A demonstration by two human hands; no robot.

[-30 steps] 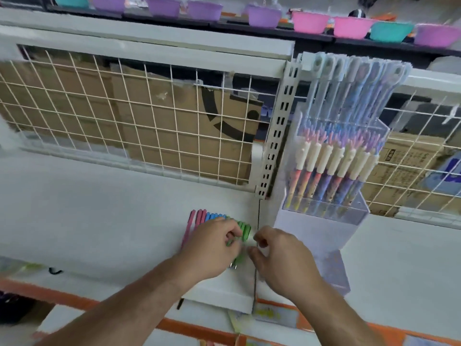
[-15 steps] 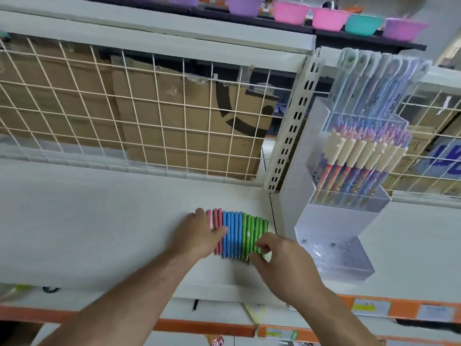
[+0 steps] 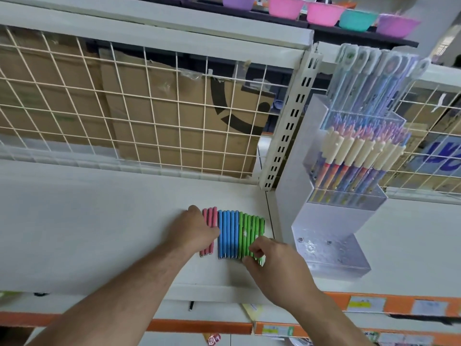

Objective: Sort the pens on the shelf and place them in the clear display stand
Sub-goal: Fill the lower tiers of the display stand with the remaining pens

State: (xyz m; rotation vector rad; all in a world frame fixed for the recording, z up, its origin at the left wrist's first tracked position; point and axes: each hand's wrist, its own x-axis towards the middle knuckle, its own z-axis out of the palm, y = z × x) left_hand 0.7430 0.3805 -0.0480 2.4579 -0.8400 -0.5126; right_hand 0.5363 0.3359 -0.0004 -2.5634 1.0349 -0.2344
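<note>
Three colour groups of pens lie side by side on the white shelf [image 3: 87, 221], a little back from its front edge: pink pens [image 3: 209, 218] on the left, blue pens [image 3: 228, 233] in the middle and green pens [image 3: 252, 226] on the right. Each group is packed barrel to barrel. The clear display stand [image 3: 329, 248] sits just to their right, with its upper tiers full and its low front tier bare.

The hands are apart. The left hand [image 3: 192, 229] lies flat across the pink pens, pressing them toward the blue ones. The right hand [image 3: 272, 255] has its fingers curled on the lower ends of the green pens, pinching them.

These pens look light, stiff and smooth. They are round, so they will likely roll or fan out once the row is loosened. A bundle is best taken around mid-barrel with fingers and thumb wrapped on opposite sides. A grip at the tips alone may let the far ends splay. The stand looks like thin acrylic and probably light, so pens pushed in hard could shift it.
</note>
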